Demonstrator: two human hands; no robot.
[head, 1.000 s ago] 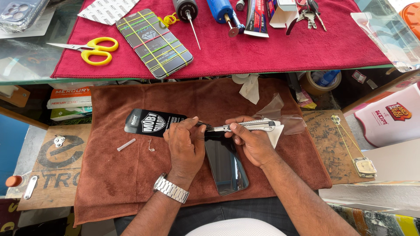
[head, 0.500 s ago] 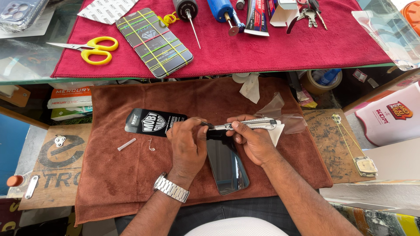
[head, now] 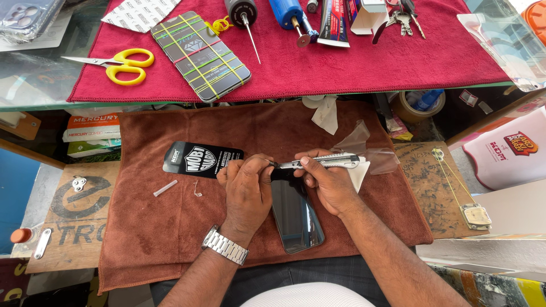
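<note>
A black smartphone (head: 296, 213) lies face up on a brown towel (head: 170, 227) in front of me. My right hand (head: 330, 185) grips a silver utility knife (head: 324, 162), its blade tip pointing left at the phone's top edge. My left hand (head: 247, 190), with a metal watch on the wrist, rests on the phone's upper left corner, fingers pinched by the blade tip. A black printed card (head: 199, 160) lies just left of that hand.
A red cloth (head: 341, 68) at the back holds yellow scissors (head: 122, 63), a phone bound with rubber bands (head: 200, 55), screwdrivers, a tube and keys. Clear film (head: 364, 145) and a white wipe lie by the knife. A wooden board (head: 438, 187) sits at right.
Both hands stay at the phone's top edge with only slight shifts. The knife remains in the right hand.
</note>
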